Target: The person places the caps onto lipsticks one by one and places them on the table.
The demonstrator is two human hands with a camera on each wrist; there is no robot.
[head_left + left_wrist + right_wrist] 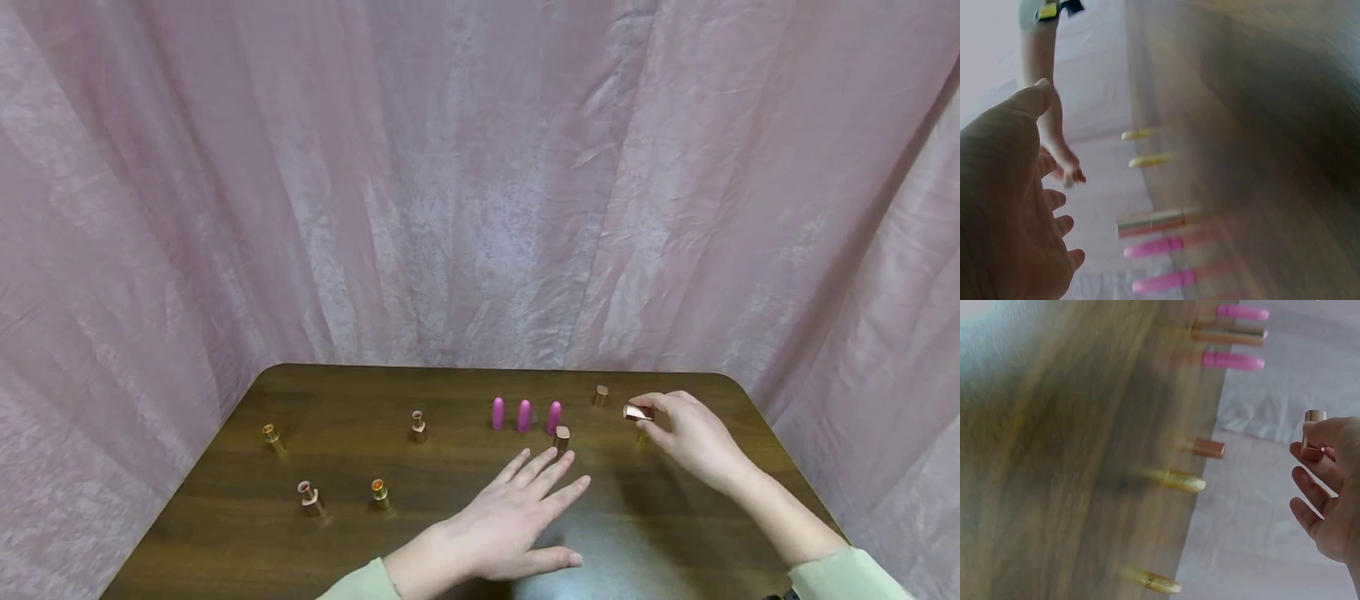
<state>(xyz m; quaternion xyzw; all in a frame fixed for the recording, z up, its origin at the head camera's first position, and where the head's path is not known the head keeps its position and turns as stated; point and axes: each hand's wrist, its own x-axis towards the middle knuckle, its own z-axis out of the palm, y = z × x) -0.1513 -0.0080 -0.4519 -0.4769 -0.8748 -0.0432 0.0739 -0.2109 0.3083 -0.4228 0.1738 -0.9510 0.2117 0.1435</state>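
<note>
My right hand [693,437] is raised over the table's right side and pinches a rose-gold lipstick cap [637,412] between thumb and fingers. The right wrist view also shows this cap [1314,434], tilted off the tabletop. Under that hand stands a gold lipstick tube [642,436], partly hidden. My left hand [513,521] hovers palm down over the middle, fingers straight and spread, holding nothing. Just beyond its fingertips stands a rose-gold piece [562,438], its lower part covered. Behind it are pink bullet-shaped tubes [524,416]. Another short rose-gold piece [601,396] stands near the back edge.
On the left stand uncapped lipsticks: two gold ones [273,437] [380,493] and two rose-gold ones [418,427] [310,498]. The brown wooden table [225,517] ends at a pink curtain [480,208]. Both wrist views are blurred across the tabletop.
</note>
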